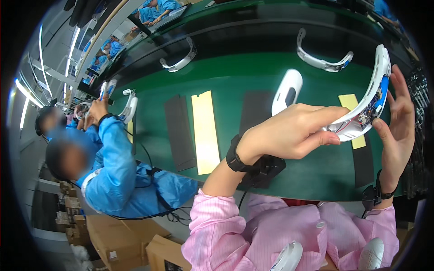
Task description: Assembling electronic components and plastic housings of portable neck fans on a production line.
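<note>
Two bare hands meet over a curved white plastic band with its inner side open [371, 92], raised above the green work surface [230, 126] at the right of the frame. The left hand [294, 131] pinches the band's lower end between thumb and forefinger; the right hand [398, 122] stands half open beside it, thumb at the inner edge and fingers spread along the outer side — how firmly it grips cannot be told.

Exposed inside the band are a small circuit board [367, 117], a thin red wire [344, 125] and a bright blue part [384, 90]. Careful handling would likely mean pressing on the white rim rather than the electronics, keeping the right thumb off the board and leaving the wire slack, clear of the left fingertips. Steadying both sides of the curve should keep the band from twisting; holding it low over the surface would soften any slip.

Nearby, a rounded white shell with a dark opening [291, 81] shows just beyond the left hand, right of centre. Two more curved white pieces lie farther off, one at upper right [323, 62], one at upper centre [181, 64]. At left, a co-worker in blue workwear [115, 176] raises both hands — a separate pair, well apart.
</note>
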`<act>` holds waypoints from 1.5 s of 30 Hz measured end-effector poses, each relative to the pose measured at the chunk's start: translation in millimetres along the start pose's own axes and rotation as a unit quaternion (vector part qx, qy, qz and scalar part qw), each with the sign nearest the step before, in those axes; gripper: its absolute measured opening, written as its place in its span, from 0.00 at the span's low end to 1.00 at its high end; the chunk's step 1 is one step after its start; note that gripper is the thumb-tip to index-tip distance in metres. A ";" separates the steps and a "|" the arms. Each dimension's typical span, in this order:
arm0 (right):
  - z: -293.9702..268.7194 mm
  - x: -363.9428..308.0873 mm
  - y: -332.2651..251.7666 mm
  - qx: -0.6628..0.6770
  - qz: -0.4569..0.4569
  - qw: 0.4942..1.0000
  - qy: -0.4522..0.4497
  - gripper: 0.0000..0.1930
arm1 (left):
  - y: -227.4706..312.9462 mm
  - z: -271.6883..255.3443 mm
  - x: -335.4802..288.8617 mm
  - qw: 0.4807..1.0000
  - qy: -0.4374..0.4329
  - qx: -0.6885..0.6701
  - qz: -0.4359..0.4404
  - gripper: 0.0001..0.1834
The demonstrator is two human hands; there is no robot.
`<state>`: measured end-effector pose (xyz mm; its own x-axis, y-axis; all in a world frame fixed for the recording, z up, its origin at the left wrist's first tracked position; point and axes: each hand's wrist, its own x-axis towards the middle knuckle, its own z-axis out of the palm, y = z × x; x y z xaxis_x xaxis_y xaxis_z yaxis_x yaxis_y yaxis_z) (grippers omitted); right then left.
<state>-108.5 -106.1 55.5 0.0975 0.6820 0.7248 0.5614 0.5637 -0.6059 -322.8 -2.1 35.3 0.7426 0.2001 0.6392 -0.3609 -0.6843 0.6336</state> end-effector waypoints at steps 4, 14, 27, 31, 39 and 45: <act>17.9 -1.1 15.1 -0.007 0.014 1.000 -0.005 0.22 | 4.5 -9.1 -14.3 0.994 -0.035 0.066 -0.077 0.24; 17.8 -55.5 66.3 -0.002 0.283 0.959 -0.013 0.18 | -186.7 -106.7 -48.9 0.846 -0.053 0.491 -0.199 0.31; 20.5 -100.1 160.8 -0.103 0.450 0.885 0.063 0.10 | -286.3 -304.5 -163.3 0.533 -0.045 0.700 -0.472 0.38; 13.6 -119.7 165.5 -0.060 0.484 0.866 0.107 0.08 | -310.9 -317.2 -145.2 0.544 -0.044 0.605 -0.580 0.37; 47.4 -90.7 149.7 -0.069 0.442 0.890 0.089 0.06 | -238.4 -325.9 -147.9 0.757 -0.045 0.527 -0.383 0.20; 76.9 -85.4 110.9 -0.051 0.285 0.949 0.123 0.05 | -111.2 -190.1 -113.5 0.903 0.331 0.033 -0.273 0.28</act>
<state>-117.8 -66.1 -98.8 0.5913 0.7257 0.3519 0.4353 0.0802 -0.8967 -474.2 184.6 -24.8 0.2925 0.8800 0.3741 0.0082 -0.3935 0.9193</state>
